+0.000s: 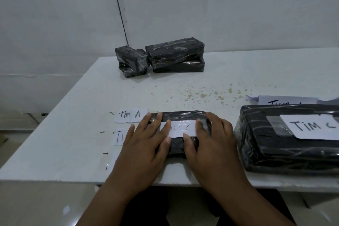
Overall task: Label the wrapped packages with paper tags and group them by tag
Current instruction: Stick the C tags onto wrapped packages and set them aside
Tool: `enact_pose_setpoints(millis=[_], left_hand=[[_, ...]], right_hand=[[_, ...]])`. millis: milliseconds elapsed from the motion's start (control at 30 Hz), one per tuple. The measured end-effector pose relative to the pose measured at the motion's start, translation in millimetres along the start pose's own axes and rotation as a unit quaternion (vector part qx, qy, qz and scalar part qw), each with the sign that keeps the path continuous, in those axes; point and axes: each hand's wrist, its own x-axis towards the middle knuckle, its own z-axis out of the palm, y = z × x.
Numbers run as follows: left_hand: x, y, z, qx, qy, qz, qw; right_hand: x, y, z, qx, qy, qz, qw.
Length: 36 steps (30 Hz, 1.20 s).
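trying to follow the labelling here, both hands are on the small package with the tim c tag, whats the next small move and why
Probably slide the package right, beside the big package. Both hands press its tag flat, seemingly already taped, and the big package's tag also reads TIM C.

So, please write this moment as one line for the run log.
left hand: presses tag | right hand: presses tag | tag: "TIM C" on package

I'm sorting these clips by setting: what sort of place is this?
Probably a plain packing or sorting room, not a home: a bare white table against blank walls, black wrapped packages stacked at the back, and handwritten paper tags laid out for labelling.
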Motion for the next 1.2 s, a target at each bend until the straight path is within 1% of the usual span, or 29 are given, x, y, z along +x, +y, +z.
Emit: enact_pose_setpoints(millis=[67,200,333,433,600,667,800,867,1000,1100,1200], left_hand=[[-0.6,0.8,1.4,0.000,0.005,-0.002,1.000],[-1.6,1.4,4.9,0.009,0.019,-0.011,1.000],[-3.7,3.3,6.6,0.012,0.027,-0.037,0.999],[-4.4,6.3,6.4,0.020,0.029,-0.057,0.998],[-5.0,15.2,4.8,0.053,0.035,-0.090,0.994],[-5.7,18.8,4.8,0.060,0.043,-0.109,0.991],[-7.0,16.0,4.1,0.030,0.073,-0.162,0.984],[-9.3,13.7,5.1,0.000,0.086,-0.160,0.983],[-11.2,20.0,2.4,-0.066,0.141,-0.153,0.976],[-11.5,29.0,-16.8,-0.118,0.216,-0.153,0.957],[-10.7,42.0,-43.8,-0.160,0.276,-0.147,0.936]], right_hand=[[-3.2,0.7,1.2,0.015,-0.001,0.018,1.000],[-7.4,2.1,1.9,0.021,0.017,0.028,0.999],[-4.9,6.7,-3.2,0.004,-0.020,0.002,1.000],[-4.9,6.4,-3.4,-0.002,-0.029,0.005,1.000],[-8.2,3.3,2.5,0.059,-0.032,0.015,0.998],[-8.8,3.4,2.4,0.084,-0.047,0.025,0.995],[-10.3,1.7,0.9,0.106,-0.050,0.037,0.992],[-9.5,0.7,0.0,0.117,-0.050,0.049,0.991],[-10.8,-0.6,-2.8,0.176,-0.040,0.045,0.983],[-17.4,-6.7,-8.6,0.215,0.011,0.005,0.976],[-19.9,-12.7,-22.8,0.223,0.054,-0.033,0.973]])
